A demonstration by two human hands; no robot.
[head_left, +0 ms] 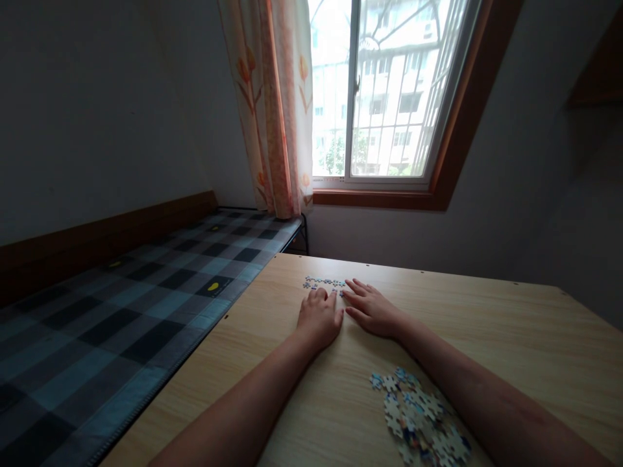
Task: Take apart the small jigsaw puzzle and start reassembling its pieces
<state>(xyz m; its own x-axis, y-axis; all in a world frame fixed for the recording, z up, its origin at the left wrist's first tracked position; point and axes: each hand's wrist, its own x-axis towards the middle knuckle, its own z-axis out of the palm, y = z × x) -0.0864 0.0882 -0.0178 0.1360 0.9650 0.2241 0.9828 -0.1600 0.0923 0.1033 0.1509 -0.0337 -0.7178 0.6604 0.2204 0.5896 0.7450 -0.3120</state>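
Small jigsaw puzzle pieces (325, 282) lie in short rows toward the far side of the wooden table (487, 350). My left hand (320, 316) rests just in front of them, its fingers curled and the index finger reaching toward the pieces; whether a piece is under the fingertips is hidden. Beside it on the right, my right hand (370, 309) lies flat with fingers spread, its fingertips near the right end of the rows. Between my forearms, nearer to me, is a loose pile of puzzle pieces (423, 415), several with their pale backs up.
A bed with a checked cover (170, 292) stands against the table's left edge. Behind the table are a wall, an orange flowered curtain (277, 110) and a window with a brown frame (445, 175).
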